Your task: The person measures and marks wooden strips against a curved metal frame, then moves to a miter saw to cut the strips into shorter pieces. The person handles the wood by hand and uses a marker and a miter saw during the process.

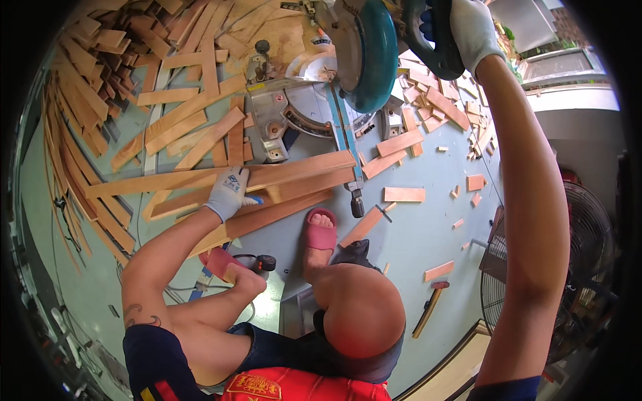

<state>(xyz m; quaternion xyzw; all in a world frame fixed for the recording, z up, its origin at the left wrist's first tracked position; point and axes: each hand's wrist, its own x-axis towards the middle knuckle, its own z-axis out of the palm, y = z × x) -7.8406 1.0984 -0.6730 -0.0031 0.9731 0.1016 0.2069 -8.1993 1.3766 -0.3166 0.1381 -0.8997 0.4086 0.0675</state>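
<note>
My right hand [473,33], in a white work glove with blue on the fingers, is closed round the black handle [438,50] of a mitre saw. Its teal blade guard [374,60] is raised above the grey saw base [307,110]. My left hand [229,192], gloved alike, is wrapped over a long wooden board [301,168] in front of the saw. The board's right end reaches the blue strip of the saw table [341,127]. More long boards [267,215] lie just under and beside that hand.
Piled wooden strips [80,80] cover the left, and short offcuts [404,194] are scattered on the right. A hammer [429,311] lies near a floor fan [568,267]. My feet in pink sandals [321,230] are close to the boards. A thin cable [180,289] runs along the floor.
</note>
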